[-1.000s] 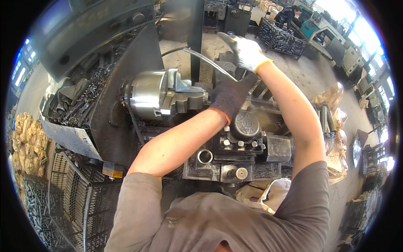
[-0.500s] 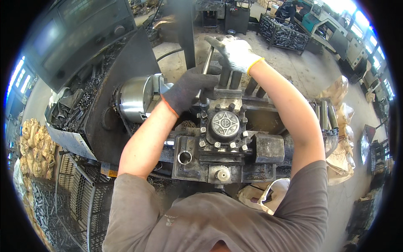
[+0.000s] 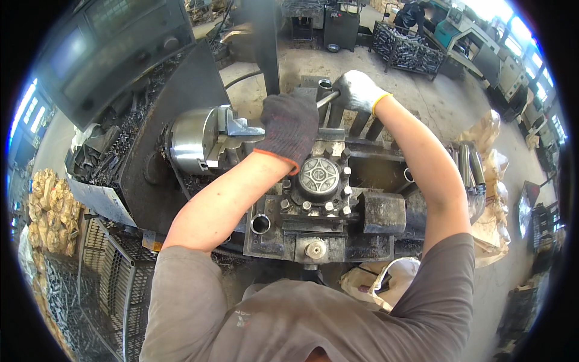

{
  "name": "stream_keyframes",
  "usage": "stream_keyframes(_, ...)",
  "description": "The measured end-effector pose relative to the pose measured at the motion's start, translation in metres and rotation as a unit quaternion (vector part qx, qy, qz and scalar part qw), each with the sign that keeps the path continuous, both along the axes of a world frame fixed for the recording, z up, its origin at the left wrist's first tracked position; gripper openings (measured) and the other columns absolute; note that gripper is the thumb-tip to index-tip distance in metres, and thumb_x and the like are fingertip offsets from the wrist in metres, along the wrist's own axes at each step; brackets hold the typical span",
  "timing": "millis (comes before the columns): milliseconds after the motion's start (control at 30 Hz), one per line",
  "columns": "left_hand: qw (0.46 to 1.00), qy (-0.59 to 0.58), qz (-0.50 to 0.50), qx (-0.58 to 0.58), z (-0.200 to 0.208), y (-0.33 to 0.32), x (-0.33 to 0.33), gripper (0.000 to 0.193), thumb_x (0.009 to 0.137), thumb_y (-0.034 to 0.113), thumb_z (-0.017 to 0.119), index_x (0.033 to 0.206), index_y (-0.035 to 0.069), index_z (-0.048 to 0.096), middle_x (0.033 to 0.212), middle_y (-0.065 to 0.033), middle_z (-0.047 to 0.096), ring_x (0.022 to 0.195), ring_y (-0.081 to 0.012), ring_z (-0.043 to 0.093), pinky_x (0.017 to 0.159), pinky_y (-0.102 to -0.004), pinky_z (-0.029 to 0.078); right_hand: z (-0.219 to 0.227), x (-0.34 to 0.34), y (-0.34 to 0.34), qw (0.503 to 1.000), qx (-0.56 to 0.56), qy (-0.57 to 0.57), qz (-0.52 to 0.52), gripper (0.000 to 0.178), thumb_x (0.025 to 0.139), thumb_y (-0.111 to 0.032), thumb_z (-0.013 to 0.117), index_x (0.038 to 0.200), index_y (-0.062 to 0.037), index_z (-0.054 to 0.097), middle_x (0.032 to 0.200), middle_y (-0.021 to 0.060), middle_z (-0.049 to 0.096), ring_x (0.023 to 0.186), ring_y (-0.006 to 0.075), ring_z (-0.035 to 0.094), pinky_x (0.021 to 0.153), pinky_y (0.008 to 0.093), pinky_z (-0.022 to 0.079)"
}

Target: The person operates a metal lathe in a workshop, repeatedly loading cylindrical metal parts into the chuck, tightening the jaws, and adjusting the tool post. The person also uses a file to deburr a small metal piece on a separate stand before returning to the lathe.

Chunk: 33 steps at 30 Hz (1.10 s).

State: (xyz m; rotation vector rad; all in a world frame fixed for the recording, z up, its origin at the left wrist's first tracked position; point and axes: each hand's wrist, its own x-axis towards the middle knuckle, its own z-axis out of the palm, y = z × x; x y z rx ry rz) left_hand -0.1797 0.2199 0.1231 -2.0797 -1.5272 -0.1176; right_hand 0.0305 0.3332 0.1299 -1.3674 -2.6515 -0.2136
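Observation:
My left hand (image 3: 288, 127), in a dark knit glove with an orange cuff, is closed over the far left corner of a lathe tool post (image 3: 318, 178) with a round star-patterned cap. A steel wrench bar (image 3: 327, 99) comes out from its right side. My right hand (image 3: 359, 92), in a white glove with a yellow cuff, grips the bar's far end. The wrench's lower end is hidden under my left glove. Square-headed bolts (image 3: 329, 206) line the post's edges. Left of my left hand is a shiny lathe chuck (image 3: 194, 142) with stepped jaws.
A dark metal guard (image 3: 163, 120) with metal chips stands left of the chuck. Perforated crates (image 3: 114, 271) and bundled sacks (image 3: 54, 211) are at lower left. An open white bag (image 3: 392, 280) sits below the lathe. A person (image 3: 413, 15) bends over a bin of parts (image 3: 404, 48) behind.
My right hand has swung the bar's end right and nearer, so the bar points rightward. My left hand has moved right, over the tool post's corner. The tool post appears slightly shifted left.

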Motion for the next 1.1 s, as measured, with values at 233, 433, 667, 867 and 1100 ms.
stream_keyframes(233, 0.961, -0.104, -0.244, 0.077, -0.012, 0.030, -0.032, 0.016, 0.080, 0.021, 0.066, 0.079, 0.014, 0.080, 0.077, -0.0091, 0.075, 0.072, -0.0282, 0.074, 0.057, -0.0486, 0.054, 0.006, -0.010, -0.064, 0.967, -0.046, 0.018, -0.250, 0.030, 0.085, -0.031, 0.068, 0.098, -0.0078, 0.082, 0.101, 0.0227, 0.078, 0.094, 0.0402, 0.076, 0.083, 0.0473, 0.061)
stream_keyframes(433, 0.916, -0.219, -0.320, 0.105, -0.028, 0.039, -0.039, 0.019, 0.085, 0.034, 0.066, 0.087, 0.018, 0.077, 0.087, -0.0081, 0.077, 0.081, -0.0309, 0.077, 0.069, -0.0469, 0.060, -0.021, -0.040, -0.185, 0.882, 0.045, 0.069, -0.465, 0.040, 0.091, -0.045, 0.069, 0.106, -0.0108, 0.083, 0.107, 0.0205, 0.079, 0.102, 0.0406, 0.076, 0.089, 0.0481, 0.061)
stream_keyframes(667, 0.848, -0.249, -0.450, 0.130, -0.034, 0.061, -0.040, 0.009, 0.079, 0.028, 0.071, 0.083, 0.024, 0.078, 0.085, -0.0084, 0.076, 0.083, -0.0329, 0.075, 0.071, -0.0475, 0.058, 0.003, -0.084, -0.211, 0.836, -0.006, 0.037, -0.547, 0.040, 0.092, -0.043, 0.068, 0.113, -0.0116, 0.083, 0.122, 0.0199, 0.077, 0.114, 0.0369, 0.075, 0.098, 0.0451, 0.058)
stream_keyframes(867, 0.888, -0.161, -0.429, 0.040, -0.011, 0.053, -0.062, 0.023, 0.091, 0.041, 0.069, 0.101, 0.023, 0.077, 0.086, -0.0051, 0.077, 0.088, -0.0327, 0.076, 0.080, -0.0478, 0.059, -0.008, -0.115, -0.250, 0.835, 0.005, 0.055, -0.547, 0.037, 0.092, -0.042, 0.068, 0.104, -0.0099, 0.084, 0.107, 0.0207, 0.079, 0.102, 0.0395, 0.077, 0.087, 0.0474, 0.062)
stream_keyframes(1100, 0.920, -0.216, -0.303, 0.121, 0.014, 0.018, -0.033, 0.012, 0.085, 0.018, 0.067, 0.083, 0.015, 0.079, 0.079, -0.0117, 0.075, 0.076, -0.0330, 0.076, 0.060, -0.0468, 0.060, 0.039, -0.026, -0.177, 0.901, 0.088, 0.029, -0.424, 0.027, 0.089, -0.039, 0.071, 0.093, -0.0149, 0.082, 0.093, 0.0163, 0.078, 0.088, 0.0391, 0.074, 0.080, 0.0489, 0.059)
